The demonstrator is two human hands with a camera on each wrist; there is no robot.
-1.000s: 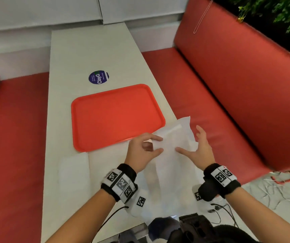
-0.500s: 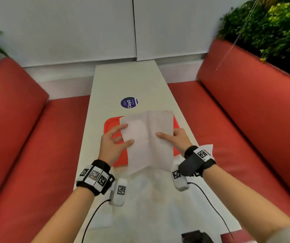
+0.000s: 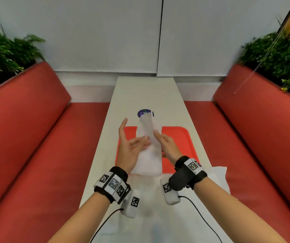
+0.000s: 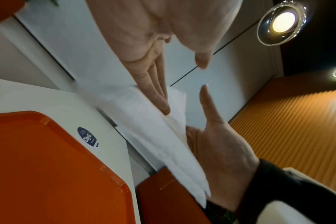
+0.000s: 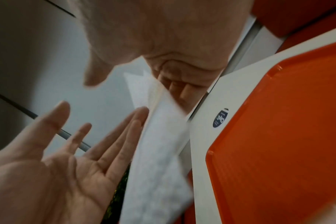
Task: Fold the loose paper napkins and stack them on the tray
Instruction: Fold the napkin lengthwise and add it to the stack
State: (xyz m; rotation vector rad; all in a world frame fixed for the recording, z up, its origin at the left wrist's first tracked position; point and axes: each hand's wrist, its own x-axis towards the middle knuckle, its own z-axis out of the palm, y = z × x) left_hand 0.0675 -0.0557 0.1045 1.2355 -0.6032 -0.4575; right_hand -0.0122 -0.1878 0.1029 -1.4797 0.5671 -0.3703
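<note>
A white paper napkin (image 3: 148,155) stands folded lengthwise in the air above the orange tray (image 3: 179,137). My two hands press its halves together. My left hand (image 3: 133,137) lies flat against the napkin's left face, fingers (image 4: 157,94) straight and thumb spread away. My right hand (image 3: 165,144) is on the other face, its thumb raised clear of the paper. The right wrist view shows the napkin (image 5: 159,151) edge-on, with the right fingers (image 5: 182,91) behind it and the left palm (image 5: 71,166) open. Nothing lies on the part of the tray that shows.
More loose white napkins (image 3: 146,199) lie on the near end of the narrow white table (image 3: 146,95), one (image 3: 217,174) hanging over its right edge. A round blue sticker (image 3: 145,113) is beyond the tray. Red bench seats (image 3: 35,137) flank the table.
Half a second ago the napkin was held spread out flat above the tray. Its two halves have since swung together between my palms. One second ago it was being lifted off the table.
</note>
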